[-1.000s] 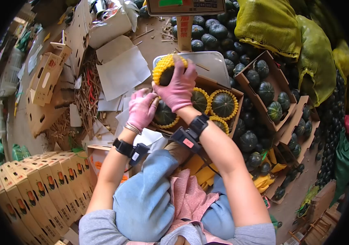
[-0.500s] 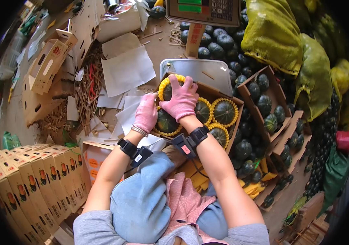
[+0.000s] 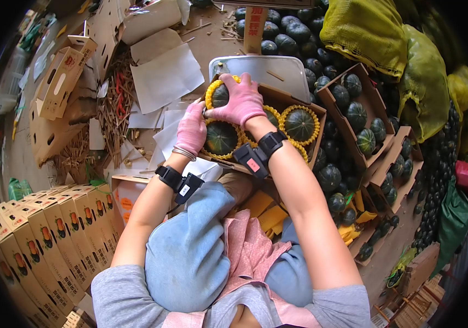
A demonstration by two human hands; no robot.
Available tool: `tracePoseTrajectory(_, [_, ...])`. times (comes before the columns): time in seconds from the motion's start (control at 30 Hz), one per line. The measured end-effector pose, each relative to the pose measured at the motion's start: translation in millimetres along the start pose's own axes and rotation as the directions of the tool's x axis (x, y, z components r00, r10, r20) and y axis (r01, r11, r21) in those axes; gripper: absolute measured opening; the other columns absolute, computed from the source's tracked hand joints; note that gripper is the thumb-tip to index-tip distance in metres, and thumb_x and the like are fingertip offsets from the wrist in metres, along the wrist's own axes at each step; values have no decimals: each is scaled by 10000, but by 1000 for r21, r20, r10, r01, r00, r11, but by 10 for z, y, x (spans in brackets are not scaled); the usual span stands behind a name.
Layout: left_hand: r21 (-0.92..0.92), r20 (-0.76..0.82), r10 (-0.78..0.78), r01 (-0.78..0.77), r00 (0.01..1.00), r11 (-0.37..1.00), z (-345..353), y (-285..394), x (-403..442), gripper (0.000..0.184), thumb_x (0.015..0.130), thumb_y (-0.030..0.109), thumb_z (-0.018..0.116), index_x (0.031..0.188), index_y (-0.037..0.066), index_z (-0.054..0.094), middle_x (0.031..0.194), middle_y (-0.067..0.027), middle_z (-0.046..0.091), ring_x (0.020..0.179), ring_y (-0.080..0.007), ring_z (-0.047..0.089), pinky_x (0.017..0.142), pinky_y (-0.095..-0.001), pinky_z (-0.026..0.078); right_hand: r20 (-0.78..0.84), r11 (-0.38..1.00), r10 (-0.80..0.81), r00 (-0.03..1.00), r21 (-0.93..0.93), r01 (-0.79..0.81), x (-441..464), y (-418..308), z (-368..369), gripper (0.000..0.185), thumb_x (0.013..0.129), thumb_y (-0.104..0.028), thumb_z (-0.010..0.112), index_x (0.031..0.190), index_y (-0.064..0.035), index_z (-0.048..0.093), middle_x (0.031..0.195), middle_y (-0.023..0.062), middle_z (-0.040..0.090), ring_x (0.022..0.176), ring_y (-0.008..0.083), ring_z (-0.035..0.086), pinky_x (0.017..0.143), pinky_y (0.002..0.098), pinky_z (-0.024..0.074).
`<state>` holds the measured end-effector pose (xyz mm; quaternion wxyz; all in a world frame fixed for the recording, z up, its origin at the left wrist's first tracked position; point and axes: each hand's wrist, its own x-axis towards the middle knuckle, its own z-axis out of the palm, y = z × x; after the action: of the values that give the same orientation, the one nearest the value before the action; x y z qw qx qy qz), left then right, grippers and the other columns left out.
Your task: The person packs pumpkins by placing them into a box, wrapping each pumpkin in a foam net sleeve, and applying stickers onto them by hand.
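My right hand (image 3: pixel 239 101), in a pink glove, grips a dark green pumpkin (image 3: pixel 220 97) in a yellow foam net at the far left corner of a cardboard box (image 3: pixel 318 134). Its thumb lies across the near side of that pumpkin. My left hand (image 3: pixel 191 130), gloved too, is closed at the box's left edge, its fingertips beside the same pumpkin. Another netted pumpkin (image 3: pixel 221 138) sits nearer me, and a third pumpkin (image 3: pixel 300 124) is on the right. More netted pumpkins are partly covered by my right hand and wrist.
Behind the box is a scale's metal platform (image 3: pixel 272 68). Loose pumpkins (image 3: pixel 298 31) are heaped at the back. To the right are an open carton of pumpkins (image 3: pixel 376 128) and yellow mesh sacks (image 3: pixel 362 35). Printed cartons (image 3: pixel 48 235) stand left; paper sheets (image 3: pixel 167 77) lie on the floor.
The view has tilted down, so the scale's display has left the frame. My right hand has shifted slightly, showing more of the far left pumpkin; my left hand stays by the box edge.
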<state>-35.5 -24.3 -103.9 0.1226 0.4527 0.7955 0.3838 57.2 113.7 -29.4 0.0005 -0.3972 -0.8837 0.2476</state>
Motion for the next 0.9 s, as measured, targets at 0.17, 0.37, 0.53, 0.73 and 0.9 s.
tracePoseTrajectory(0.17, [-21, -7, 60, -60, 998, 998, -11, 4, 1, 396, 812, -40, 459, 1190, 53, 533, 1210, -200, 551, 1091, -408, 536, 918, -420, 464, -291, 915, -89, 953, 353, 193, 140, 448, 232, 603, 791, -584, 618, 1174, -125, 538, 1148, 185, 564, 1082, 377, 556, 913, 463, 442])
tracePoseTrajectory(0.37, [42, 31, 63, -65, 998, 997, -56, 30, 2, 333, 834, 0, 475, 1159, 19, 544, 1160, -205, 568, 1071, -398, 544, 914, -405, 454, -298, 849, -118, 947, 465, 252, 202, 571, 122, 242, 923, -271, 521, 958, -54, 621, 977, 213, 618, 937, 417, 575, 819, 454, 469])
tracePoseTrajectory(0.53, [-135, -171, 143, -167, 975, 977, -135, 131, 121, 262, 901, 124, 515, 1132, 16, 571, 1148, -182, 581, 1051, -348, 569, 935, -396, 447, -343, 881, -159, 926, 375, 290, 198, 600, 210, 260, 921, -293, 536, 1014, -61, 606, 999, 205, 604, 946, 409, 570, 837, 443, 468])
tracePoseTrajectory(0.73, [-157, 73, 174, -161, 982, 974, -143, 127, 630, 301, 951, 278, 487, 1104, 52, 614, 1073, -189, 601, 1018, -365, 562, 902, -406, 444, -330, 860, -245, 911, 360, 362, -45, 448, 203, 308, 898, -304, 577, 1080, -55, 580, 1025, 212, 588, 991, 393, 569, 875, 420, 468])
tracePoseTrajectory(0.9, [143, 25, -52, 48, 998, 989, -165, 296, 594, 389, 924, 408, 516, 1015, 50, 639, 1064, -170, 608, 989, -332, 577, 857, -421, 450, -251, 827, 90, 964, 558, 68, -217, 401, 132, 378, 865, -325, 616, 1107, -40, 562, 1047, 221, 623, 985, 402, 595, 874, 443, 477])
